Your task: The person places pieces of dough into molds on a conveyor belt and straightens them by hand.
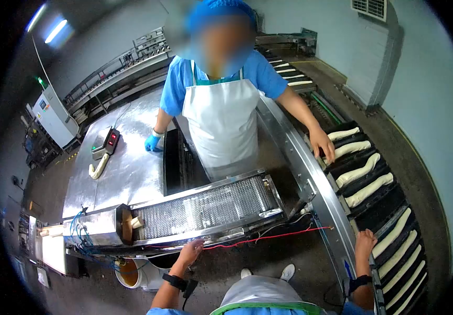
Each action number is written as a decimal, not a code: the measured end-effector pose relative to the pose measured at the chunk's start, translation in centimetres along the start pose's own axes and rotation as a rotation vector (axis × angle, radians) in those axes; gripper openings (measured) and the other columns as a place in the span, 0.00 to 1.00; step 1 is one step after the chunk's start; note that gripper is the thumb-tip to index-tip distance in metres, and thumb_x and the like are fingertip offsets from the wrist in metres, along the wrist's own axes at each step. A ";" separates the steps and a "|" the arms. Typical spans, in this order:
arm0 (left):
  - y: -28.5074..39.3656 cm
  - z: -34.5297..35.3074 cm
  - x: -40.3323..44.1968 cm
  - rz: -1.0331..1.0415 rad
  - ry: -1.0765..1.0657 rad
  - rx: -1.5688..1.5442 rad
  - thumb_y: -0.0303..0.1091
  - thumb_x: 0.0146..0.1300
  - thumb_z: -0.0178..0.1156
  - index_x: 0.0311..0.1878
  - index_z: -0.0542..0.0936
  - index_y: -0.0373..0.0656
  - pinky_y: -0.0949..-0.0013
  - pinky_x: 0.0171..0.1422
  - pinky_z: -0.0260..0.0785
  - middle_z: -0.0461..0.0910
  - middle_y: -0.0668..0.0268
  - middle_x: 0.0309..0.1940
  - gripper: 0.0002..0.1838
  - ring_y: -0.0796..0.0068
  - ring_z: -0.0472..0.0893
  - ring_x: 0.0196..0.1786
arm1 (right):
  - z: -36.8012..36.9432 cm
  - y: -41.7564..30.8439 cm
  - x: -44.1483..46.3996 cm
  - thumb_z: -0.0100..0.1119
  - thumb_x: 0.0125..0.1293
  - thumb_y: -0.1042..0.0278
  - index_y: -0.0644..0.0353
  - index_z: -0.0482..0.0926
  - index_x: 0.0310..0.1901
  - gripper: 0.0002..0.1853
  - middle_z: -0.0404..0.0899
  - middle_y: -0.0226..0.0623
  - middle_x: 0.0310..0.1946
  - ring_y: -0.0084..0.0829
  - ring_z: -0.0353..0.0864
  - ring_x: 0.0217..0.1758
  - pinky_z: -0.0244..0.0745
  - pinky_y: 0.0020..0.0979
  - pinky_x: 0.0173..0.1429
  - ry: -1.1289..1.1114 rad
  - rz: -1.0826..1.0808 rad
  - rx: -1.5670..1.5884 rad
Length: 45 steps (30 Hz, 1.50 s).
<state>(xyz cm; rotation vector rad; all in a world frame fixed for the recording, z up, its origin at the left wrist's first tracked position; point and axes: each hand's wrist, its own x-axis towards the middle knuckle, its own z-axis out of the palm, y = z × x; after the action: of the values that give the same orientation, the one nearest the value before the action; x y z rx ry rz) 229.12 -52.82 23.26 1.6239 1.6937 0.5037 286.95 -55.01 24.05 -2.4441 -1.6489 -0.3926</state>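
Note:
My left hand [189, 253] hovers at the near side of the mesh conveyor [200, 210], by a red cord [268, 234]. Its fingers are loosely extended and nothing shows in them. On the right, my right hand [365, 244] is at the metal rail [336, 226], fingers curled. Whatever they may hold is hidden. Just beyond those fingers, a long pale dough strip [392, 234] lies in a black tray conveyor [376, 214]. More dough strips [369, 190] lie in the trays farther up. A short dough piece [136, 222] sits at the mesh conveyor's left end.
A co-worker in a white apron [220, 118] stands opposite, one bare hand [321, 144] at the trays and one gloved hand [153, 143] on the steel table [132, 168]. A scale [105, 144] and a bent dough piece [99, 167] are there. A bucket [128, 273] stands below.

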 end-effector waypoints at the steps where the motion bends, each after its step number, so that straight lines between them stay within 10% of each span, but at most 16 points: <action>1: -0.5 0.0 -0.1 -0.022 0.004 0.009 0.35 0.56 0.50 0.45 0.72 0.39 0.65 0.46 0.66 0.76 0.55 0.38 0.15 0.59 0.75 0.43 | -0.1 -0.1 0.1 0.51 0.55 0.70 0.66 0.75 0.29 0.08 0.73 0.42 0.39 0.36 0.66 0.50 0.56 0.40 0.51 -0.006 -0.004 -0.001; 5: -4.9 0.1 0.5 -0.094 0.205 -0.047 0.36 0.53 0.54 0.46 0.72 0.38 0.66 0.45 0.66 0.76 0.54 0.36 0.18 0.59 0.75 0.41 | -0.3 -0.1 0.4 0.47 0.59 0.66 0.67 0.75 0.31 0.11 0.72 0.45 0.42 0.37 0.66 0.50 0.54 0.42 0.53 -0.026 -0.006 0.027; 9: -10.7 -4.1 3.2 -0.162 0.860 0.022 0.27 0.49 0.56 0.49 0.66 0.35 0.64 0.52 0.60 0.71 0.51 0.43 0.22 0.56 0.70 0.48 | -0.4 -0.8 1.8 0.48 0.58 0.65 0.67 0.75 0.31 0.12 0.72 0.44 0.42 0.36 0.66 0.50 0.53 0.40 0.53 -0.032 -0.047 0.046; 11: -16.2 -8.3 4.2 -0.576 0.963 -0.282 0.37 0.49 0.56 0.48 0.66 0.33 0.60 0.48 0.64 0.71 0.50 0.44 0.24 0.55 0.71 0.47 | -0.1 -1.0 2.4 0.49 0.58 0.65 0.66 0.75 0.31 0.12 0.72 0.44 0.42 0.35 0.66 0.50 0.53 0.40 0.53 -0.052 -0.037 0.015; 13: -19.0 -11.9 4.4 -0.921 0.959 -0.499 0.48 0.52 0.54 0.52 0.64 0.35 0.61 0.46 0.66 0.70 0.49 0.46 0.30 0.56 0.71 0.46 | 0.7 -1.2 3.0 0.50 0.57 0.64 0.65 0.75 0.31 0.11 0.73 0.43 0.42 0.34 0.66 0.50 0.53 0.39 0.53 -0.008 -0.119 -0.017; 21: -30.4 -12.2 10.0 -0.828 1.065 -1.104 0.46 0.52 0.56 0.44 0.69 0.35 0.71 0.38 0.68 0.74 0.62 0.34 0.24 0.67 0.74 0.35 | 1.1 -2.3 4.4 0.52 0.54 0.63 0.62 0.74 0.33 0.11 0.72 0.38 0.41 0.33 0.65 0.50 0.52 0.38 0.53 -0.033 -0.110 0.019; 24: -32.7 -12.0 11.9 -1.170 1.274 -0.669 0.43 0.47 0.60 0.37 0.74 0.37 0.68 0.35 0.70 0.76 0.62 0.34 0.20 0.67 0.76 0.35 | 1.0 -2.5 4.8 0.53 0.52 0.64 0.62 0.75 0.32 0.10 0.72 0.39 0.41 0.33 0.64 0.50 0.52 0.39 0.52 -0.015 -0.136 0.051; 29: -33.4 -12.8 10.8 -0.689 0.802 -0.518 0.40 0.49 0.57 0.38 0.67 0.32 0.61 0.37 0.66 0.73 0.59 0.32 0.21 0.63 0.73 0.35 | 0.2 -3.2 5.1 0.53 0.52 0.65 0.62 0.75 0.30 0.09 0.72 0.40 0.40 0.34 0.65 0.50 0.52 0.38 0.52 -0.060 -0.125 0.084; 33: -21.3 -12.2 3.8 -0.378 0.482 -1.591 0.30 0.50 0.52 0.27 0.66 0.41 0.78 0.27 0.62 0.65 0.71 0.17 0.05 0.74 0.65 0.20 | 1.5 -2.5 5.3 0.54 0.50 0.64 0.63 0.75 0.30 0.11 0.72 0.40 0.39 0.34 0.65 0.49 0.53 0.38 0.51 0.053 -0.187 0.042; 35: -13.0 -12.9 0.1 -0.313 0.690 -1.422 0.30 0.49 0.52 0.25 0.66 0.45 0.84 0.28 0.60 0.65 0.71 0.17 0.05 0.79 0.66 0.22 | 0.8 -2.5 5.2 0.55 0.49 0.62 0.62 0.75 0.28 0.11 0.72 0.38 0.36 0.34 0.66 0.46 0.54 0.38 0.51 0.135 -0.267 0.012; 38: -6.3 -13.4 -3.0 0.016 0.648 -0.878 0.39 0.48 0.51 0.48 0.63 0.33 0.67 0.41 0.69 0.71 0.55 0.34 0.25 0.65 0.74 0.34 | -1.1 -3.1 5.2 0.53 0.50 0.60 0.60 0.75 0.27 0.11 0.72 0.34 0.30 0.32 0.68 0.42 0.55 0.37 0.49 0.057 -0.237 0.077; 45: 13.1 -12.8 1.2 0.034 0.274 -1.102 0.37 0.60 0.37 0.57 0.54 0.28 0.58 0.48 0.70 0.67 0.44 0.47 0.26 0.57 0.74 0.45 | -1.3 -2.4 4.4 0.51 0.51 0.63 0.61 0.75 0.30 0.10 0.71 0.34 0.37 0.31 0.64 0.48 0.51 0.40 0.52 -0.071 -0.181 0.175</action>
<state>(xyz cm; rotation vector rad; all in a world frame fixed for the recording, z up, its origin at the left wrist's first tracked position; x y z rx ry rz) 228.94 -47.45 40.75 0.7771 1.1603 1.4123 286.18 -50.59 26.63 -2.2155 -1.8564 -0.1772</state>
